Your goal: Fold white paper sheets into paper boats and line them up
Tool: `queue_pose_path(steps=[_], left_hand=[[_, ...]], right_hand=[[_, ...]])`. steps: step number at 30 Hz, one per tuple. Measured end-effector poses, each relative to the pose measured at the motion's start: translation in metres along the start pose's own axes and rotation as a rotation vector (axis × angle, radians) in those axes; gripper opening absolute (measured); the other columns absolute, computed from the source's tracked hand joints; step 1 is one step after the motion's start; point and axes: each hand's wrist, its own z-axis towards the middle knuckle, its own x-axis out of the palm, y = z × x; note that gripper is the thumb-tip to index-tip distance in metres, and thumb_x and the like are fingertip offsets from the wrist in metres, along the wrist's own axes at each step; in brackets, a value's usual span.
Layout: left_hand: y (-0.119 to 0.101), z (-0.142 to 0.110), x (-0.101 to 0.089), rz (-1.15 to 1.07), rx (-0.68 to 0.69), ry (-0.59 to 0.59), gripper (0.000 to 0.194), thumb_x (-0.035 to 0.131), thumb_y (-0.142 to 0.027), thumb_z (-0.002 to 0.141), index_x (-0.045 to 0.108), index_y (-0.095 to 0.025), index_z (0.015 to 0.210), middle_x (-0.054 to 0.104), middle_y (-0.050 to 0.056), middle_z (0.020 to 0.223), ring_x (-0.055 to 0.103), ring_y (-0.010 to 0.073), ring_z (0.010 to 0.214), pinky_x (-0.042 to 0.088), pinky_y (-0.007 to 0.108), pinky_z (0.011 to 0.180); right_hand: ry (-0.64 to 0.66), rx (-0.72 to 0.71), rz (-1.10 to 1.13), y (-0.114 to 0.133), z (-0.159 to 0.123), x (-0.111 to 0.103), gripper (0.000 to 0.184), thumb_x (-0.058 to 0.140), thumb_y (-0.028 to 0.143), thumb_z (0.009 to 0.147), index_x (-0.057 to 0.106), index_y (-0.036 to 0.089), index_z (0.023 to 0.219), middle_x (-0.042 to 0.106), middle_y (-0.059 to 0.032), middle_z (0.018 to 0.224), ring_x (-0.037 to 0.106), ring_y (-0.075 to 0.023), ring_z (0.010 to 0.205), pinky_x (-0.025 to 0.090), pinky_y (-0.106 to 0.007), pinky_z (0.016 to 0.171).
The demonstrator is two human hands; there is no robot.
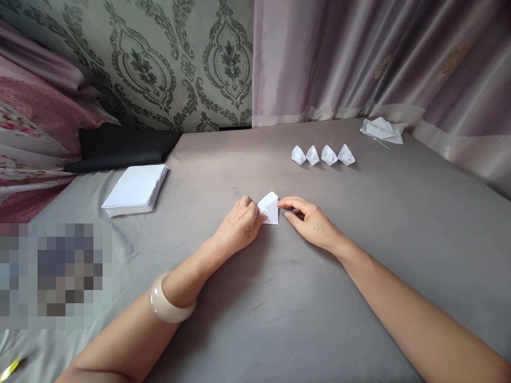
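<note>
A small folded white paper stands out between my two hands, over the middle of the grey cloth. My left hand grips its left side, thumb in front and fingers curled behind. On the other side, my right hand has its fingers stretched toward the paper's right edge; the index fingertip is at that edge, and the thumb is apart from it. Beyond them, several folded white paper shapes stand in a row.
A thick stack of white paper sheets lies at the left, in front of a folded black cloth. At the back right is a loose pile of white papers with a thin teal stick. A yellow object shows at the lower left corner.
</note>
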Motion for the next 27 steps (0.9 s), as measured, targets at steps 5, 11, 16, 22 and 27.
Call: queue_pose_path(steps=[5,11,16,22,27], left_hand=[[0.000,0.002,-0.002,-0.074,0.219,0.003,0.012,0.050,-0.020,0.090,0.060,-0.020,0.097,0.060,0.007,0.105,0.053,0.0209,0.097,0.047,0.032,0.084],[0.003,0.006,-0.008,0.210,0.453,-0.144,0.032,0.037,-0.008,0.092,0.067,-0.019,0.089,0.062,0.009,0.109,0.049,0.0221,0.100,0.044,0.033,0.083],[0.012,0.010,-0.008,0.310,0.533,-0.197,0.034,0.037,-0.005,0.092,0.069,-0.017,0.091,0.066,0.008,0.098,0.053,0.0190,0.088,0.042,0.030,0.072],[0.014,0.009,-0.006,0.318,0.431,-0.121,0.035,0.038,-0.006,0.091,0.068,-0.018,0.104,0.063,0.008,0.113,0.052,0.0213,0.101,0.044,0.032,0.082],[-0.009,-0.001,-0.007,0.408,0.363,-0.007,0.030,0.041,-0.005,0.085,0.067,-0.012,0.099,0.061,0.012,0.110,0.051,0.0257,0.103,0.044,0.037,0.084]], right_hand=[[-0.081,-0.172,-0.247,0.003,-0.007,0.004,0.060,0.044,0.003,0.080,0.046,0.029,0.135,0.045,-0.0016,0.144,0.040,-0.0213,0.130,0.040,-0.040,0.104],[-0.075,-0.240,-0.465,0.007,-0.011,0.001,0.067,0.045,0.002,0.079,0.038,0.029,0.139,0.052,-0.0036,0.138,0.039,-0.0250,0.131,0.034,-0.045,0.105],[-0.070,-0.239,-0.421,0.005,-0.010,-0.001,0.056,0.050,0.005,0.078,0.046,0.024,0.130,0.064,-0.0056,0.115,0.055,-0.0219,0.109,0.035,-0.043,0.101],[0.006,-0.320,-0.493,0.005,-0.015,-0.006,0.031,0.049,0.003,0.083,0.066,0.022,0.100,0.066,-0.0018,0.090,0.056,-0.0173,0.084,0.038,-0.036,0.091],[0.126,-0.374,-0.573,0.005,-0.021,-0.012,0.031,0.047,0.006,0.089,0.069,0.022,0.103,0.064,-0.0042,0.096,0.054,-0.0180,0.089,0.041,-0.033,0.084]])
